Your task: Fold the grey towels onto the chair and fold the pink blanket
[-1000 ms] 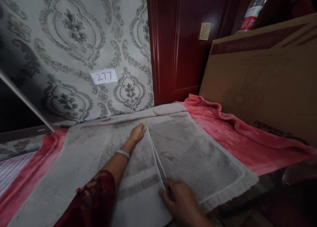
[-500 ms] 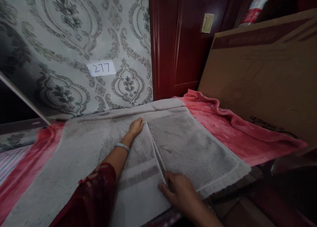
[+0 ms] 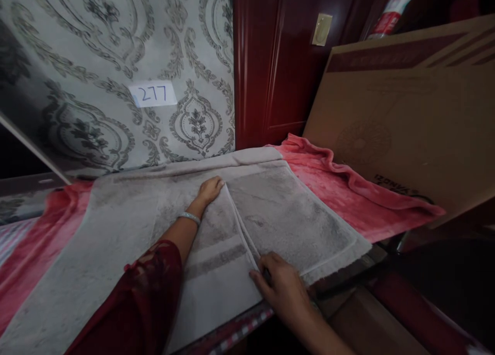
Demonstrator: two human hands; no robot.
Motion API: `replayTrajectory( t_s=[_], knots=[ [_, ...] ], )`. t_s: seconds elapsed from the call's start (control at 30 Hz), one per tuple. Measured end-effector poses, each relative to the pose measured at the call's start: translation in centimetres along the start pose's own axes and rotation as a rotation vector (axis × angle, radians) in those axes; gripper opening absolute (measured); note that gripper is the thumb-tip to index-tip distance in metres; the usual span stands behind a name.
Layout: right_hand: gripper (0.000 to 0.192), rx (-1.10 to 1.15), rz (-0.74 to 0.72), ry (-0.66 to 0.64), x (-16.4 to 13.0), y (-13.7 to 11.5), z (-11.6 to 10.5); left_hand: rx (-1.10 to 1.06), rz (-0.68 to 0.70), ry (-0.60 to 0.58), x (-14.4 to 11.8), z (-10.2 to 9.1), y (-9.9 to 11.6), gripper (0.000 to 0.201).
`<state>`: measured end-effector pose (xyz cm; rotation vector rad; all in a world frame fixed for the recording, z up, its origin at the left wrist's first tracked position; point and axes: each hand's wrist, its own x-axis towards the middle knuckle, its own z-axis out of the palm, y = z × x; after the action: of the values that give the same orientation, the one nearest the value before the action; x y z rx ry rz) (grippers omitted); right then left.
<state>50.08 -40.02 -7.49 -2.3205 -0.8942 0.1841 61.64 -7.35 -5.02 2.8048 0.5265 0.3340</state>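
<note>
A grey towel point(image 3: 216, 241) with a darker band lies folded over on itself, its pale hemmed edge running between my hands. At the far end of that edge, my left hand point(image 3: 211, 189) pinches the corner, a bracelet on its wrist. Nearer to me, my right hand point(image 3: 280, 280) has thumb and fingers closed around the same edge at its front end. Right of the fold, the dark nap of a grey layer point(image 3: 294, 221) shows, lying flat with a thin white border. My right fingertips are partly hidden.
A pink plush blanket point(image 3: 328, 184) spreads under the grey cloth and shows at both sides. At the right leans a large cardboard box point(image 3: 406, 112) with a bottle point(image 3: 392, 12) behind its top. Patterned wallpaper point(image 3: 193, 117) and a dark red door panel point(image 3: 266, 61) stand behind.
The view has shifted a little, so the wall, box and blanket sit slightly further left. Both hands keep hold of the towel's edge, with hardly any movement along it.
</note>
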Motion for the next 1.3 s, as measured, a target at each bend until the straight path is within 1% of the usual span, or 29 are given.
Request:
replayTrajectory(
  t_s=[0.1, 0.2, 0.27, 0.33, 0.37, 0.43, 0.5, 0.6, 0.63, 0.7, 0.73, 0.8, 0.87, 0.9, 0.93, 0.97, 1.0, 1.07, 1.1, 1.2, 1.3],
  knots=[
    [0.012, 0.1, 0.019, 0.032, 0.3, 0.1, 0.5, 0.008, 0.009, 0.003, -0.2, -0.3, 0.1, 0.025],
    [0.015, 0.29, 0.017, 0.051, 0.7, 0.5, 0.7, 0.032, -0.013, 0.032, -0.2, -0.8, 0.3, 0.03],
    [0.02, 0.443, 0.034, 0.002, 1.0, 1.0, 0.6, 0.048, -0.019, 0.036, 0.0, -1.0, 0.3, 0.03],
    [0.023, 0.522, 0.06, -0.053, 1.3, 1.3, 0.5, 0.062, -0.014, 0.018, 0.2, -1.1, 0.3, 0.027],
    [0.022, 0.507, 0.064, -0.067, 1.4, 1.5, 0.4, 0.068, -0.008, 0.004, 0.4, -1.0, 0.3, 0.025],
    [0.016, 0.391, 0.056, -0.058, 1.5, 1.5, 0.5, 0.08, 0.003, -0.022, 0.6, -0.8, 0.2, 0.02],
    [0.003, 0.263, 0.039, -0.047, 1.2, 1.4, 0.9, 0.09, 0.014, -0.028, 0.7, -0.5, 0.1, 0.02],
    [0.03, 0.118, 0.052, -0.09, 0.5, 1.2, 1.5, 0.098, 0.041, -0.01, 0.7, -0.2, -0.3, 0.02],
    [0.036, 0.061, 0.066, -0.117, 0.3, 1.2, 1.5, 0.098, 0.053, -0.004, 0.8, -0.1, -0.4, 0.019],
    [0.039, -0.057, 0.077, -0.153, 0.2, 1.0, 1.2, 0.096, 0.073, 0.006, 0.9, 0.0, -0.6, 0.018],
    [0.038, -0.105, 0.057, -0.139, 0.3, 0.7, 0.8, 0.093, 0.08, 0.009, 0.9, 0.0, -0.6, 0.017],
    [0.038, -0.149, -0.043, -0.056, 0.8, -0.1, -0.1, 0.084, 0.087, 0.013, 1.0, 0.0, -0.7, 0.017],
    [0.046, -0.138, -0.206, 0.011, 1.6, -1.2, -0.9, 0.074, 0.086, 0.011, 1.1, 0.1, -0.8, 0.017],
    [0.055, -0.122, -0.293, -0.008, 2.0, -1.7, -1.0, 0.07, 0.084, 0.009, 1.2, 0.2, -0.9, 0.017],
    [0.067, -0.103, -0.373, -0.066, 2.4, -2.1, -0.9, 0.066, 0.081, 0.007, 1.2, 0.2, -0.9, 0.018],
    [0.077, -0.085, -0.436, -0.147, 2.7, -2.3, -0.6, 0.062, 0.076, 0.004, 1.3, 0.3, -1.0, 0.018],
    [0.081, -0.072, -0.475, -0.231, 2.9, -2.3, -0.2, 0.059, 0.069, 0.001, 1.3, 0.4, -1.0, 0.017],
    [0.08, -0.052, -0.481, -0.355, 3.1, -1.8, 0.8, 0.053, 0.054, -0.006, 1.5, 0.6, -1.1, 0.017],
    [0.079, -0.045, -0.467, -0.387, 3.1, -1.5, 1.3, 0.052, 0.045, -0.011, 1.6, 0.7, -1.2, 0.017],
    [0.078, -0.025, -0.433, -0.412, 2.9, -0.9, 2.0, 0.049, 0.022, -0.021, 1.8, 0.8, -1.2, 0.018],
    [0.077, -0.001, -0.406, -0.422, 2.8, -1.2, 1.4, 0.049, 0.016, -0.02, 1.7, 0.5, -1.1, 0.02]
  ],
)
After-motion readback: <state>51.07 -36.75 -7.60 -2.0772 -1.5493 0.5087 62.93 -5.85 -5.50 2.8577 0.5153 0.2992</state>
